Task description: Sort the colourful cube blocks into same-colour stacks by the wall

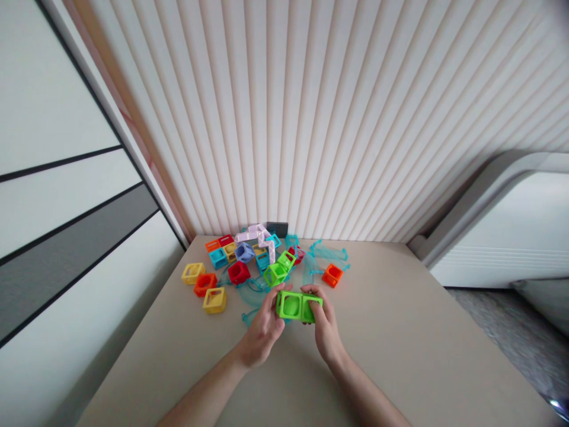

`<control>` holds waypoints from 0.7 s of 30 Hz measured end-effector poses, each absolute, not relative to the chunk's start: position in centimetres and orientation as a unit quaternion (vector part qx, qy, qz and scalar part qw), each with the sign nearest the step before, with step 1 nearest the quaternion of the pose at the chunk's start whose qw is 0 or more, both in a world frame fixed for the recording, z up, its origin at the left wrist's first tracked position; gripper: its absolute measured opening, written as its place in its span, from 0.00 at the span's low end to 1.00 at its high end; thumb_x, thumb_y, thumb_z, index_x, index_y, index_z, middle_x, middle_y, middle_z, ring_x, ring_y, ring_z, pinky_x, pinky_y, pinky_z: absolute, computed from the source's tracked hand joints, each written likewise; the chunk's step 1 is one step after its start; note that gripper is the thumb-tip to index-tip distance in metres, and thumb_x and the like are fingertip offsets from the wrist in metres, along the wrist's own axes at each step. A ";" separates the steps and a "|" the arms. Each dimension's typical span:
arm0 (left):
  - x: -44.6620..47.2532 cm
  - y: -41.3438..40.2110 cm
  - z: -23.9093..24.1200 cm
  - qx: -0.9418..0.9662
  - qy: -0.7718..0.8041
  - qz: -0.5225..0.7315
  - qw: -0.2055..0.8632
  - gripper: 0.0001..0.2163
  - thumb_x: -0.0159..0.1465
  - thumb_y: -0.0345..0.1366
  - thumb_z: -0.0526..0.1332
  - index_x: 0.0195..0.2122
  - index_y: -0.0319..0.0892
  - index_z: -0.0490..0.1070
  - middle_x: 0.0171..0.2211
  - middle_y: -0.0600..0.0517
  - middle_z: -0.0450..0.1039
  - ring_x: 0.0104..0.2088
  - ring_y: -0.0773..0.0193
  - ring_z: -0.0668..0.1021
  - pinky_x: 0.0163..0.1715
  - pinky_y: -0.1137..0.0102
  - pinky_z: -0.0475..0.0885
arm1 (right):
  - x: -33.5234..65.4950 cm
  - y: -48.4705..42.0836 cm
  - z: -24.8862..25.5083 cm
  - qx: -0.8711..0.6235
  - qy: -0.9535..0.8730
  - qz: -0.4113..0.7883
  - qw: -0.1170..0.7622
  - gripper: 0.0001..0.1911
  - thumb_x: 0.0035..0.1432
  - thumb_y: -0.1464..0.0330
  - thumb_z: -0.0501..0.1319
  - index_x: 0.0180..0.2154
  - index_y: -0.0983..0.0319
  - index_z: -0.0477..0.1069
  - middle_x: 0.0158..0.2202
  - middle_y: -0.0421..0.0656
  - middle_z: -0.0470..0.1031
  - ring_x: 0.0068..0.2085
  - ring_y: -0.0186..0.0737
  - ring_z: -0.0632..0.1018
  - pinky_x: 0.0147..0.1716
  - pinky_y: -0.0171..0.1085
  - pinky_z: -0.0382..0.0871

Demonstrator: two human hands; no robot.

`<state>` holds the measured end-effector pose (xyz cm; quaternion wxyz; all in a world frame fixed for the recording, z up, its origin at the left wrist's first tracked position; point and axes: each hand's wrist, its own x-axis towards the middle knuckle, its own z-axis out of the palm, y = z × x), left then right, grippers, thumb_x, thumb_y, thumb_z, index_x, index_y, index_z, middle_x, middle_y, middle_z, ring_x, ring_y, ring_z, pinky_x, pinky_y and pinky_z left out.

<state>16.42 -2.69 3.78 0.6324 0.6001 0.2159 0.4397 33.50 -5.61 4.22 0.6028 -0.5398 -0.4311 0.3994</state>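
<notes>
1. Nearest: left hand (262, 329) and right hand (326, 332), low over the bench (400, 356). The fingers of both are closed on one green double block (299, 306), one hand at each end. Its two round hollows face the camera. The block sits just above the bench, in front of the pile.
2. Risk (judgement): the grip is by fingertips at the ends only. If the two halves are merely pushed together, a twist could part them and drop one half into the pile.
3. Just beyond: clear teal track pieces (253, 293), yellow cube (215, 299), orange cube (204, 284), red cube (239, 272), green cubes (275, 274). All lie loose, so a knock would scatter them.
4. Farther: lilac zigzag piece (260, 235), and a dark object (276, 228) against the slatted wall (311, 118).
5. Markings: no brand, label or writing is legible anywhere.
</notes>
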 end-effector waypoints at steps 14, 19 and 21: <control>16.2 -3.2 4.2 0.571 0.290 0.422 0.641 0.22 0.66 0.39 0.65 0.58 0.52 0.58 0.54 0.50 0.69 0.55 0.58 0.75 0.57 0.61 0.70 | 32.9 -6.7 4.0 -0.509 -0.498 0.391 0.583 0.24 0.59 0.55 0.68 0.53 0.57 0.68 0.43 0.44 0.77 0.43 0.43 0.79 0.45 0.39 0.75; 16.0 -3.6 3.5 0.578 0.271 0.429 0.639 0.22 0.64 0.39 0.66 0.56 0.51 0.59 0.53 0.49 0.70 0.54 0.56 0.77 0.55 0.60 0.72 | 33.0 -7.1 3.8 -0.495 -0.519 0.370 0.590 0.22 0.59 0.58 0.68 0.52 0.56 0.68 0.43 0.43 0.76 0.42 0.42 0.79 0.42 0.36 0.75; 15.8 -3.6 3.6 0.587 0.272 0.423 0.635 0.23 0.64 0.40 0.66 0.56 0.51 0.59 0.53 0.48 0.71 0.54 0.56 0.77 0.55 0.61 0.73 | 33.3 -7.3 3.6 -0.495 -0.534 0.350 0.589 0.22 0.59 0.59 0.68 0.52 0.56 0.67 0.44 0.43 0.76 0.43 0.42 0.79 0.43 0.37 0.75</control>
